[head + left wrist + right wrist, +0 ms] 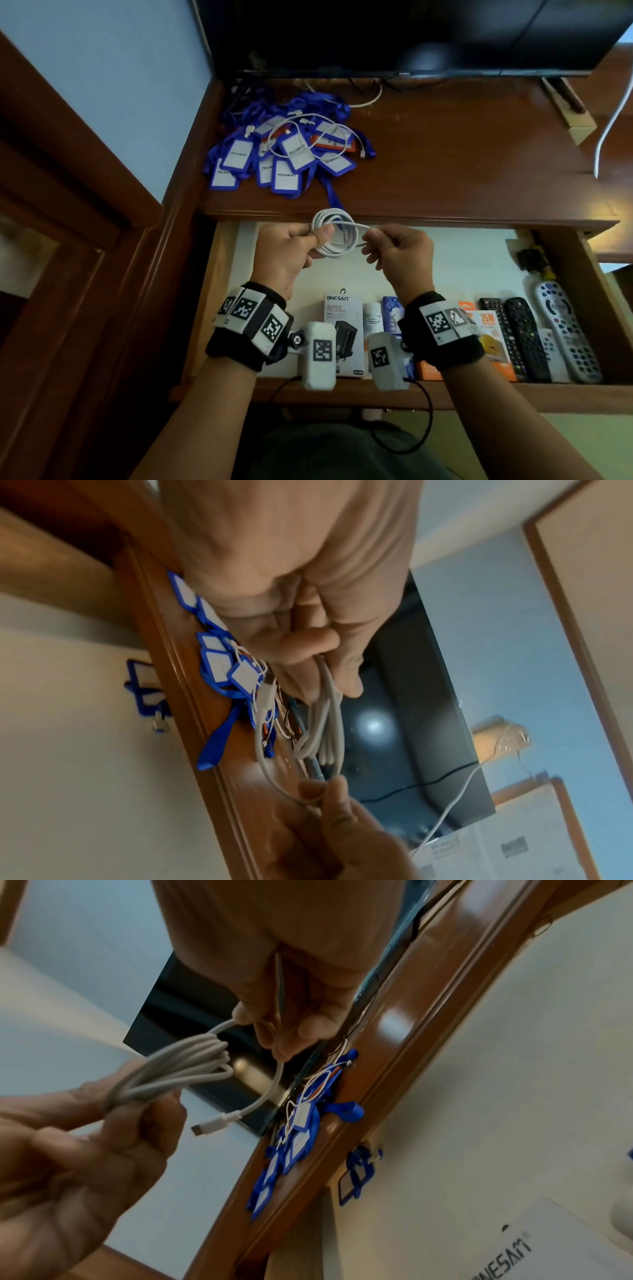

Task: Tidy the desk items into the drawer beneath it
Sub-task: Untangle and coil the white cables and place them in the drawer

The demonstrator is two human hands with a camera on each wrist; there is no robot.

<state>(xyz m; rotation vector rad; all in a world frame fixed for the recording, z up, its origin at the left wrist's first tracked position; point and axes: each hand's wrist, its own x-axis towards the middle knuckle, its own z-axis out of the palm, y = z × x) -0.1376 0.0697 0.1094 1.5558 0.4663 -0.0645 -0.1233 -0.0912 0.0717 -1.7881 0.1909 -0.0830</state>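
Observation:
A white charging cable [337, 240], wound into a coil, hangs above the open drawer [428, 253]. My left hand [313, 241] grips the coil's left side between thumb and curled fingers. My right hand [371, 240] pinches a strand at the coil's right side. In the left wrist view the loops [325, 723] hang from the left hand [329, 669]. The right wrist view shows the right hand [274, 1031] pinching the strand, and the cable's plug [212, 1125] dangling free. A pile of blue badge holders [281, 157] with a thin white cable [291, 121] on top lies on the desk [462, 164].
The drawer's front row holds an ONESAM box [342, 329], an orange box [493, 339] and several remotes [548, 339]; its white lining shows behind them. One blue badge holder [358, 1175] lies in the drawer's back left. A dark TV [394, 34] stands at the desk's rear.

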